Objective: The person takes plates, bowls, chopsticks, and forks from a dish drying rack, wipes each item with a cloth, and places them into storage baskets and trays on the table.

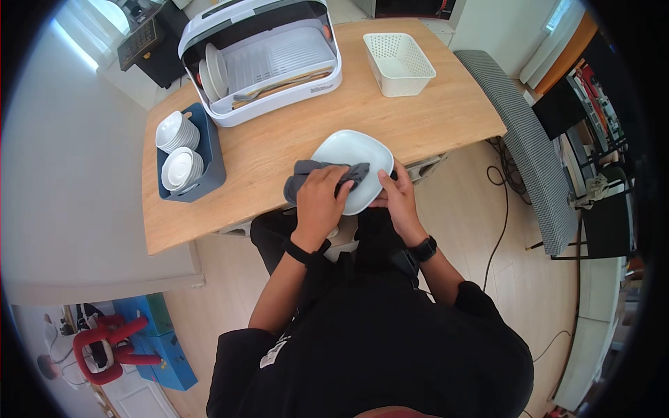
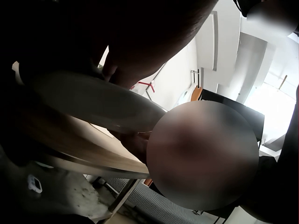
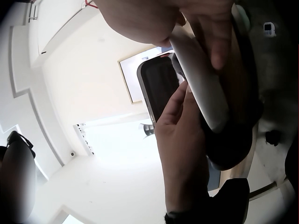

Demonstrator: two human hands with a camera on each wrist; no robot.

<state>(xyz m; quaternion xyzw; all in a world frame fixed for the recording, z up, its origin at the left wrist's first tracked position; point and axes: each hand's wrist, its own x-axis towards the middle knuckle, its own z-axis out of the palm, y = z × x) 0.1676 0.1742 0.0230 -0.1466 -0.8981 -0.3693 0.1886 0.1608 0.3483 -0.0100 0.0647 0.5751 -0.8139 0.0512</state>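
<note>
A white plate with rounded corners (image 1: pixel 380 157) is tilted over the front edge of the table, above the person's lap. The right hand (image 1: pixel 400 203) grips its right rim, thumb on the upper face and fingers beneath. A dark grey cloth (image 1: pixel 304 174) lies bunched across the plate's left part and hangs past the rim. Bent fingers of the left hand (image 1: pixel 322 203) hold the cloth against the plate's face. From the right wrist, the plate (image 3: pixel 203 81) shows edge-on between both hands. The left wrist view is dark, with the plate's underside (image 2: pixel 93 100) in it.
On the wooden table (image 1: pixel 279 153) stand a white dish rack (image 1: pixel 279 97) with plates and utensils, a blue-grey bin (image 1: pixel 212 157) of stacked white bowls at left, and a white perforated basket (image 1: pixel 404 83) at back right. A checkered bench (image 1: pixel 523 139) is beyond the right edge.
</note>
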